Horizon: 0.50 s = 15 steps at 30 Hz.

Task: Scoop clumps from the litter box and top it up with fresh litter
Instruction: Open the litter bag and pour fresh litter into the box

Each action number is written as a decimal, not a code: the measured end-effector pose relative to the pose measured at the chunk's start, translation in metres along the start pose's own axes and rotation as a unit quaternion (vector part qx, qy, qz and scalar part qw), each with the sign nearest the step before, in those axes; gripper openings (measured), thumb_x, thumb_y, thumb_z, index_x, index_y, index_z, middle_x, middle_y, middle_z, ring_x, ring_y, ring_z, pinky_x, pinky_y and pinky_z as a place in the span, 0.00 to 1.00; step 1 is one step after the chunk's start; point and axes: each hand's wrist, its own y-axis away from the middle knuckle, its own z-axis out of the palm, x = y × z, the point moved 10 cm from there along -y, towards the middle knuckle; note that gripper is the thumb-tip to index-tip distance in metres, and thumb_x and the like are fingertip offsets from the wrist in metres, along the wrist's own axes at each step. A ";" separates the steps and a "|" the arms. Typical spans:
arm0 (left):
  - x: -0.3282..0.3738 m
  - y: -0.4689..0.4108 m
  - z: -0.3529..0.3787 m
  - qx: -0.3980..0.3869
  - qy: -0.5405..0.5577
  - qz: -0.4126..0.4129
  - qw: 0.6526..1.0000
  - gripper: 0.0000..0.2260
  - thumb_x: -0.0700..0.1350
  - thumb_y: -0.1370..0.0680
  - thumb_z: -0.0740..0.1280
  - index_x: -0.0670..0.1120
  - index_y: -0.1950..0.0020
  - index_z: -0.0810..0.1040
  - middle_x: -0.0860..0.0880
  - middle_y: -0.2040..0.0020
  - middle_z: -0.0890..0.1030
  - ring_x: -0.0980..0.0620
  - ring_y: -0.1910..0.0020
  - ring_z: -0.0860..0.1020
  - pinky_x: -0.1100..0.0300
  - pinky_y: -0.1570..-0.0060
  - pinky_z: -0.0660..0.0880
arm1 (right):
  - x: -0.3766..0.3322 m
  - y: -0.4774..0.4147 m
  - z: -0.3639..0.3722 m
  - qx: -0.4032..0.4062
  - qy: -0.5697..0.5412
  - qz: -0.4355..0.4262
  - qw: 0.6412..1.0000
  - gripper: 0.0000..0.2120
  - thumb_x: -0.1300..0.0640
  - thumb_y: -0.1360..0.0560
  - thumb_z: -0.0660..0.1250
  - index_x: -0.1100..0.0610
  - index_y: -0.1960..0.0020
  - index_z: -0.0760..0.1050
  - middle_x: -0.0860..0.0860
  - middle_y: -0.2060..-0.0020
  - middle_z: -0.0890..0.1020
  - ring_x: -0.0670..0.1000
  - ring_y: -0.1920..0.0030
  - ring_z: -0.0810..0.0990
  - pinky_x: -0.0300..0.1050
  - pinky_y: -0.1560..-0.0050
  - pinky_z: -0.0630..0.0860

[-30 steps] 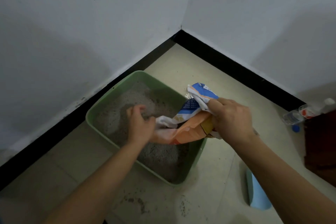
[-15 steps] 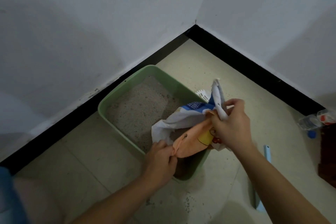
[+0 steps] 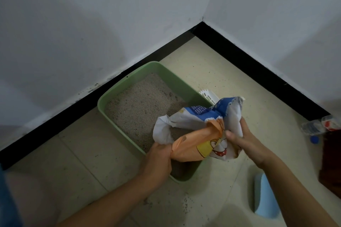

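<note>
While tipping fresh litter out, holding the crumpled litter bag [image 3: 199, 131] over the near right corner of the litter box [image 3: 177, 83], with the white mouth turned toward the box's middle. Gripping the orange lower fold with the left hand [image 3: 158, 160], fingers curled tight round the plastic, just above the box's near rim. Pinching the white upper fold with the right hand [image 3: 245, 140], thumb pressing on the front, just outside the box's right rim.

Judging by the slack bag, probably shaking out the last of it. Doing this well means:
- keeping the mouth low and inside the rim
- raising the closed end with the right hand
- letting the grains slide rather than drop
- minding the stray grains [image 3: 185, 206] scattered on the floor in front of the box

Aiming at the shadowed near end, hidden under the bag, rather than at the litter [image 3: 140, 108] filling the box's far half. Leaving the white scoop [image 3: 207, 94] lying just beyond the box's right rim.
</note>
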 end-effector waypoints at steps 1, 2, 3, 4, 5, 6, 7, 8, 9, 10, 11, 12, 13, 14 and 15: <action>-0.001 0.000 0.000 0.001 -0.007 -0.002 1.000 0.11 0.35 0.25 0.60 0.46 0.50 0.78 0.47 0.53 0.75 0.48 0.53 0.75 0.59 0.60 0.69 | 0.007 0.000 -0.001 0.013 -0.007 -0.004 1.000 0.61 0.22 0.51 0.72 0.40 0.25 0.51 0.46 0.38 0.73 0.50 0.43 0.80 0.38 0.58 0.81; -0.002 -0.001 0.001 0.000 -0.017 -0.006 1.000 0.12 0.34 0.26 0.60 0.47 0.49 0.79 0.47 0.52 0.76 0.48 0.52 0.74 0.59 0.59 0.70 | 0.015 0.002 0.000 0.025 -0.024 -0.002 0.999 0.61 0.22 0.50 0.72 0.40 0.25 0.52 0.46 0.37 0.74 0.51 0.43 0.80 0.39 0.58 0.81; -0.002 -0.001 0.001 -0.002 -0.029 -0.010 1.000 0.13 0.34 0.26 0.59 0.47 0.48 0.79 0.48 0.52 0.76 0.49 0.51 0.74 0.60 0.58 0.70 | 0.024 0.003 0.000 0.040 -0.048 0.004 0.998 0.59 0.22 0.48 0.71 0.40 0.24 0.52 0.47 0.36 0.74 0.52 0.42 0.80 0.42 0.56 0.82; -0.002 -0.002 0.002 -0.003 -0.039 -0.015 0.999 0.14 0.34 0.26 0.59 0.47 0.47 0.79 0.48 0.51 0.76 0.49 0.50 0.74 0.60 0.57 0.70 | 0.032 0.004 0.001 0.053 -0.075 0.011 0.996 0.57 0.22 0.46 0.70 0.39 0.24 0.53 0.49 0.35 0.75 0.53 0.41 0.80 0.46 0.53 0.83; -0.002 -0.002 0.001 -0.003 -0.047 -0.017 0.999 0.15 0.34 0.26 0.60 0.48 0.46 0.79 0.48 0.50 0.76 0.49 0.48 0.73 0.60 0.55 0.71 | 0.040 0.004 0.002 0.063 -0.100 0.016 0.993 0.54 0.22 0.44 0.70 0.39 0.24 0.55 0.50 0.35 0.76 0.54 0.41 0.81 0.49 0.51 0.83; -0.002 -0.003 0.001 -0.004 -0.056 -0.018 0.998 0.15 0.34 0.26 0.60 0.48 0.45 0.78 0.49 0.49 0.77 0.49 0.47 0.73 0.59 0.53 0.71 | 0.045 0.005 0.006 0.063 -0.117 0.025 0.991 0.53 0.23 0.43 0.71 0.40 0.24 0.57 0.51 0.35 0.77 0.54 0.42 0.82 0.51 0.50 0.83; -0.002 -0.005 -0.001 -0.004 -0.070 -0.017 0.997 0.15 0.34 0.26 0.61 0.48 0.44 0.78 0.49 0.48 0.77 0.49 0.45 0.73 0.58 0.50 0.72 | 0.048 0.006 0.011 0.061 -0.129 0.029 0.989 0.51 0.25 0.42 0.71 0.41 0.25 0.59 0.52 0.37 0.78 0.53 0.42 0.82 0.52 0.50 0.83; -0.003 -0.007 -0.003 -0.005 -0.093 -0.014 0.996 0.15 0.35 0.26 0.62 0.49 0.43 0.77 0.50 0.47 0.78 0.49 0.44 0.73 0.57 0.47 0.71 | 0.049 0.007 0.017 0.066 -0.130 0.039 0.989 0.47 0.27 0.40 0.72 0.42 0.26 0.62 0.52 0.38 0.79 0.53 0.43 0.82 0.53 0.49 0.82; -0.002 -0.010 -0.006 -0.006 -0.123 -0.009 0.992 0.15 0.36 0.26 0.62 0.50 0.43 0.76 0.51 0.47 0.78 0.49 0.43 0.72 0.57 0.45 0.70 | 0.053 0.008 0.019 0.079 -0.131 0.055 0.987 0.42 0.30 0.38 0.72 0.42 0.29 0.65 0.51 0.39 0.80 0.53 0.43 0.82 0.54 0.47 0.82; -0.002 -0.013 -0.008 -0.006 -0.150 -0.004 0.989 0.15 0.37 0.26 0.62 0.51 0.43 0.75 0.51 0.46 0.78 0.49 0.42 0.72 0.56 0.44 0.68 | 0.054 0.009 0.019 0.096 -0.128 0.071 0.985 0.33 0.33 0.34 0.72 0.43 0.33 0.69 0.51 0.41 0.80 0.53 0.44 0.82 0.54 0.46 0.82; -0.001 -0.015 -0.011 -0.005 -0.166 0.002 0.986 0.15 0.37 0.26 0.63 0.51 0.43 0.74 0.52 0.45 0.78 0.49 0.41 0.72 0.56 0.44 0.67 | 0.054 0.009 0.018 0.106 -0.115 0.078 0.985 0.23 0.38 0.30 0.71 0.44 0.38 0.72 0.52 0.43 0.81 0.53 0.45 0.83 0.55 0.45 0.81; 0.000 -0.016 -0.011 -0.007 -0.164 0.010 0.986 0.16 0.37 0.27 0.63 0.51 0.42 0.74 0.52 0.45 0.78 0.49 0.41 0.71 0.56 0.44 0.67 | 0.053 0.009 0.016 0.114 -0.084 0.084 0.986 0.15 0.43 0.26 0.70 0.45 0.42 0.74 0.53 0.45 0.82 0.54 0.46 0.83 0.58 0.44 0.80; 0.003 -0.014 -0.011 -0.006 -0.141 0.024 0.990 0.18 0.38 0.27 0.62 0.51 0.39 0.72 0.52 0.43 0.77 0.49 0.40 0.71 0.56 0.44 0.68 | 0.050 0.007 0.011 0.126 -0.042 0.076 0.988 0.10 0.47 0.24 0.69 0.48 0.45 0.75 0.54 0.47 0.83 0.56 0.46 0.82 0.60 0.43 0.79; 0.008 -0.010 -0.010 0.001 -0.105 0.044 0.993 0.20 0.39 0.27 0.62 0.51 0.36 0.71 0.52 0.42 0.75 0.50 0.40 0.70 0.56 0.44 0.68 | 0.043 0.008 0.004 0.145 0.000 0.064 0.987 0.07 0.50 0.23 0.68 0.49 0.46 0.77 0.54 0.49 0.83 0.56 0.47 0.82 0.59 0.44 0.79; 0.016 -0.004 -0.009 0.012 -0.066 0.066 0.996 0.21 0.42 0.26 0.62 0.51 0.33 0.69 0.52 0.41 0.74 0.51 0.40 0.70 0.55 0.43 0.68 | 0.035 0.009 -0.004 0.171 0.026 0.051 0.984 0.05 0.53 0.23 0.68 0.48 0.47 0.79 0.52 0.51 0.84 0.55 0.48 0.82 0.55 0.48 0.80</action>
